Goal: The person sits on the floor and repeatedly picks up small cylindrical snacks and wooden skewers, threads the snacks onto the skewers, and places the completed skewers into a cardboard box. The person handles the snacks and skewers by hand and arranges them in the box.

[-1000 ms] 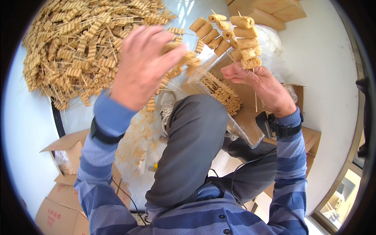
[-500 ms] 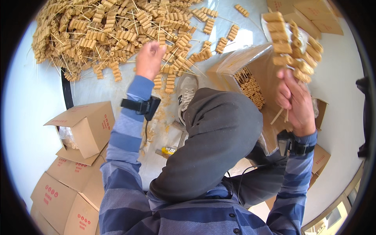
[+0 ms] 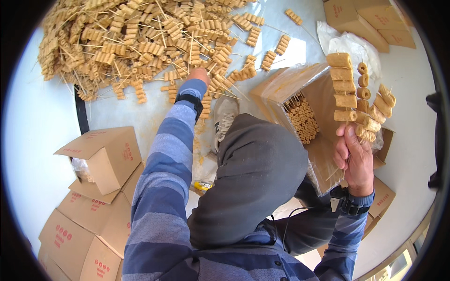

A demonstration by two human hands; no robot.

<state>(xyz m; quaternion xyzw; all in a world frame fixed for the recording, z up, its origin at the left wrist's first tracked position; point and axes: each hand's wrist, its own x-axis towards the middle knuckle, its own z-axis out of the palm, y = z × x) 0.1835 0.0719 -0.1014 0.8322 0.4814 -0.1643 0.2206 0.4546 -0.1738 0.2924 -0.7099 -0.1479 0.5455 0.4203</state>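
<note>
Step in hand, as judged: gathering skewers into bunch for packing; right hand (image 3: 355,157) grip closed on bunch of skewers (image 3: 358,96), held upright just right of open carton (image 3: 304,117); left hand (image 3: 199,75) stretched to skewer pile (image 3: 140,42) on floor beyond carton, fingers hidden, grip cannot tell; next move calls for pinching one stick clear of tangle, keeping bunch aligned.

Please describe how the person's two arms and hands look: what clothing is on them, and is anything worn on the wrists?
Both arms wear long sleeves with broad horizontal stripes in blue and grey-blue. The left hand and right hand are bare, without gloves. Each wrist carries a black strap; the right one bears a small boxy device, with a thin cable running below it.
</note>
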